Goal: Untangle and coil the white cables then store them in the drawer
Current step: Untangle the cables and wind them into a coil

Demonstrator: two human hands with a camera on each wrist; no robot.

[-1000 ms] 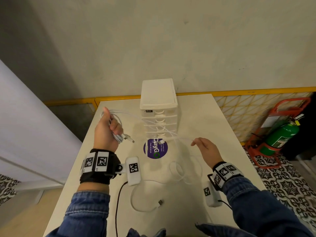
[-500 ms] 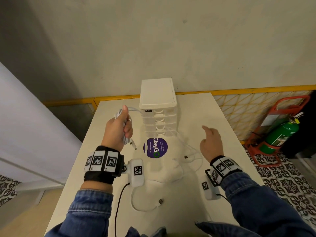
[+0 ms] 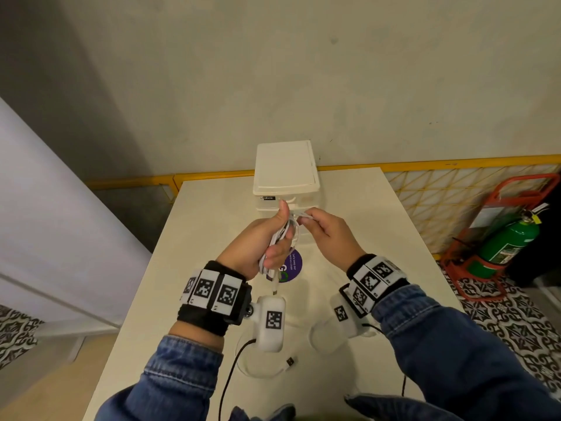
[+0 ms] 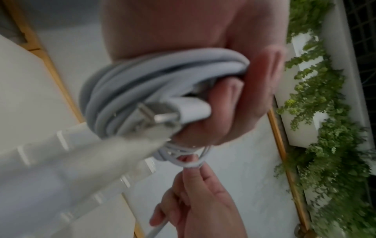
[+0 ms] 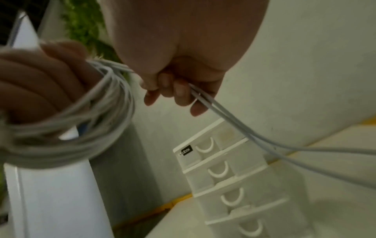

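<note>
My left hand (image 3: 267, 241) grips a coil of white cable (image 3: 280, 235) upright above the white table (image 3: 197, 268); its loops (image 4: 154, 83) and a USB plug (image 4: 162, 119) show in the left wrist view. My right hand (image 3: 324, 229) pinches a strand of the same cable (image 5: 205, 98) right beside the coil (image 5: 81, 128), in front of the small white drawer unit (image 3: 287, 171). The strand trails from my fingers (image 5: 181, 93) down to the right. A second white cable (image 3: 261, 370) with a plug lies loose on the table near me. All drawers (image 5: 221, 169) look closed.
A round purple sticker (image 3: 291, 265) sits on the table under my hands. A green fire extinguisher (image 3: 504, 247) in a red stand is on the floor to the right. A yellow railing (image 3: 455, 161) runs behind the table. A white panel (image 3: 45, 223) stands at left.
My right hand has come from the table's right side up to the coil and now pinches the strand. My left hand carried the coil toward the middle, in front of the drawers.
</note>
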